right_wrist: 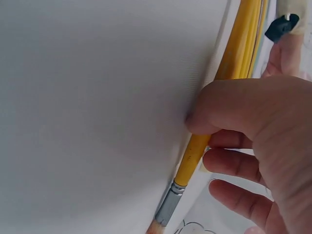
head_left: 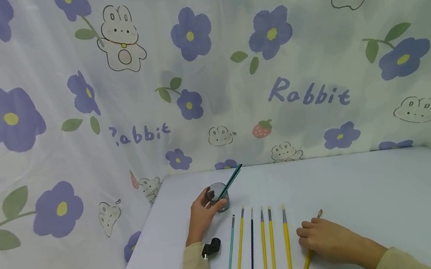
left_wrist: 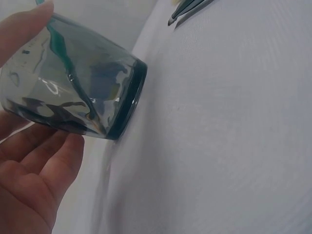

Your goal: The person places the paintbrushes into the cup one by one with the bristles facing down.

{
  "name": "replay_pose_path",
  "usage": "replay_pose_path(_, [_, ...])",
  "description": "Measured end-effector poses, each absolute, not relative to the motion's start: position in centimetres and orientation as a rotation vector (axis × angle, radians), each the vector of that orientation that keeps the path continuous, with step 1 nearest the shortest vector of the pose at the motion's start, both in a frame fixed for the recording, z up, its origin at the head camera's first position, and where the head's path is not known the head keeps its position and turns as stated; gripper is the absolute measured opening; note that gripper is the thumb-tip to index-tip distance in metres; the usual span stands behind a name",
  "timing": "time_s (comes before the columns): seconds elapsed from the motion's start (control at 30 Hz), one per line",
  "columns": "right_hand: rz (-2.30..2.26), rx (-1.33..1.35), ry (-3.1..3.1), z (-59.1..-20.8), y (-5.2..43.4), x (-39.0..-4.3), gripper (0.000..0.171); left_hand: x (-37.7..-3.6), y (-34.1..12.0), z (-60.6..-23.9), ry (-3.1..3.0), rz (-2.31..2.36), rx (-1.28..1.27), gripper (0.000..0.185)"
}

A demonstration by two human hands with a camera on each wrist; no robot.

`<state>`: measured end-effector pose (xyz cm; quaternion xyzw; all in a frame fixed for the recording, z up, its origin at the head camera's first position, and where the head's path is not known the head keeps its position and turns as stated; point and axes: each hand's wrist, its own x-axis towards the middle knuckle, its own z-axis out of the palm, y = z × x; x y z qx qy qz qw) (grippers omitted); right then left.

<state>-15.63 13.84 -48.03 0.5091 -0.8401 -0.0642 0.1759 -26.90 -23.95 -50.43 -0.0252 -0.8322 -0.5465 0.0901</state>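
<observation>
While the right hand (head_left: 329,240) lies low over the near part of the white bench (head_left: 373,195), its thumb and curled fingers pinch the yellow wooden paintbrush with a metal ferrule (right_wrist: 191,157), which lies flat on the cloth, slanting away from the wrist, probably gripped mid-handle so it can be lifted cleanly. Just to its left, six more long thin brushes, teal, yellow and dark blue (head_left: 263,247), lie side by side with bristles pointing away, apparently sorted for easy reach. Farther back, the left hand (head_left: 203,214) wraps its fingers around the small smoky clear glass cup (left_wrist: 73,92), seemingly steadying it, since the teal-handled brushes (head_left: 231,180) lean out of it towards the flowered rabbit-print curtain (head_left: 305,94).
</observation>
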Motion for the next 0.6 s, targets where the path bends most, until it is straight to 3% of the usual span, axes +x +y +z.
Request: replay_pose_path(0.6, [-0.123, 1.352, -2.340, -47.3, 14.8, -16.3, 0.023, -27.0, -23.5, -50.1, -2.484, -1.631, -0.061, 0.092])
